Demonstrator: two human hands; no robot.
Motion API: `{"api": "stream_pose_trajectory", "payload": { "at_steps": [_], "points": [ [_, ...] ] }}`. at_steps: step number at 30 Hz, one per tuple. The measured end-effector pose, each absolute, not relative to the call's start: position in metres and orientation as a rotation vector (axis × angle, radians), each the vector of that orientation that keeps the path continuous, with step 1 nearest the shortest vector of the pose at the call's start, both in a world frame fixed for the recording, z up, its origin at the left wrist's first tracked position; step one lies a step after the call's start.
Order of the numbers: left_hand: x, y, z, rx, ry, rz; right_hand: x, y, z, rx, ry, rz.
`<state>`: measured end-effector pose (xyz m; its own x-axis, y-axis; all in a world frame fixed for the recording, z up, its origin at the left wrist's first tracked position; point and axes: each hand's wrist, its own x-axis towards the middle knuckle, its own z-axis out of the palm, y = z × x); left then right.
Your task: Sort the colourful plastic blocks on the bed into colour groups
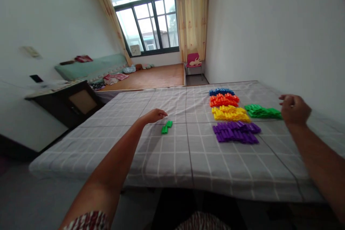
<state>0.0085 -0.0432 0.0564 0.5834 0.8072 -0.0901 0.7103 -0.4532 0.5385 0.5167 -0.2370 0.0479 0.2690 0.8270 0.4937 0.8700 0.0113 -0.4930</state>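
My left hand (155,115) hovers over the bed, its fingers stretched to the right, and I see nothing held in it. Just below its fingertips, two small green plastic pieces (166,127) lie touching each other. My right hand (295,109) is at the right with its fingers curled closed; whatever they may hold is hidden. Beside it, the right end of a row of green pieces (262,111) reaches toward the wrist. Left of that row are stacked rows of blue pieces (221,92), orange pieces (224,100), yellow pieces (231,113) and purple pieces (236,132).
A grey checked sheet (172,158) covers the bed surface in front of me. Beyond it stands a low wooden bed platform (159,75) with clothes on it. A dark cabinet (81,102) is at the left, a pink chair (193,59) by the curtain, and a white wall at the right.
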Motion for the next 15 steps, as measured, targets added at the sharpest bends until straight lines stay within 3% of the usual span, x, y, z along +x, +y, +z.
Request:
{"api": "stream_pose_trajectory", "payload": {
  "at_steps": [6,11,15],
  "points": [
    [0.0,-0.062,0.039,2.294,1.015,0.119,0.372,-0.199,0.065,-1.614,-1.822,0.096],
    [-0.007,-0.079,0.035,2.393,0.955,0.108,0.269,-0.164,0.04,-1.33,-2.204,0.356],
    [-0.012,-0.094,0.032,2.399,0.998,0.208,0.204,-0.136,0.016,-1.309,-2.366,0.341]
  ]
}}
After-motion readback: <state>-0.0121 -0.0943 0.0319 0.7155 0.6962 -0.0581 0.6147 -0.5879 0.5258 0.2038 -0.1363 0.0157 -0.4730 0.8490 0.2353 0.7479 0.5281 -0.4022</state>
